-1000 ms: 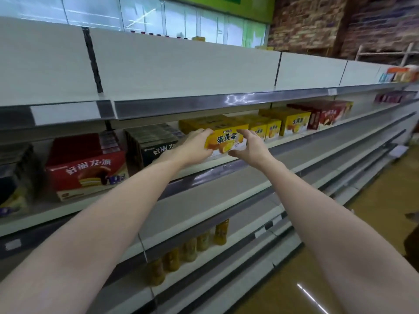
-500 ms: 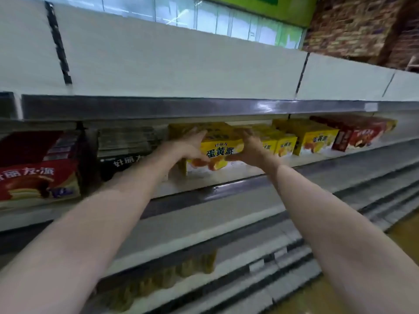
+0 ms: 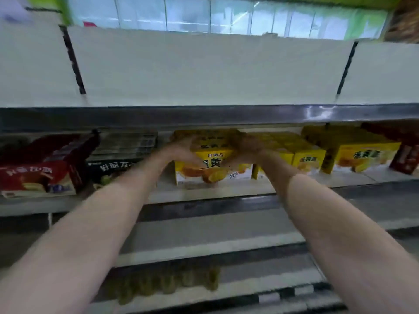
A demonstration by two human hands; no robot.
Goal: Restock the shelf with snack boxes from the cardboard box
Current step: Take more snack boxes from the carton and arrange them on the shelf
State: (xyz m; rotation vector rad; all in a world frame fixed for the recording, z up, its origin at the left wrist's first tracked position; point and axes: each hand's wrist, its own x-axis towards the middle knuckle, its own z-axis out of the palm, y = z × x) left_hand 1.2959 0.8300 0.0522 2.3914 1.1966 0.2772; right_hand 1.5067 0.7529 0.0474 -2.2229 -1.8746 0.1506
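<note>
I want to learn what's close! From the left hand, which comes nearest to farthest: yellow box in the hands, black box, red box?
1. Yellow cardboard snack box, touching the left hand.
2. Black snack box, just left.
3. Red snack box, far left.

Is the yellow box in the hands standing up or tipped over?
Standing up. The yellow box rests on the shelf, picture facing front.

Yellow snack box [image 3: 214, 168] w/ cake pic, upright on shelf [image 3: 204, 191], front facing out, between left hand [image 3: 181, 152] & right hand [image 3: 243, 150]. More yellow boxes [image 3: 308, 159] just right of right hand.
</note>
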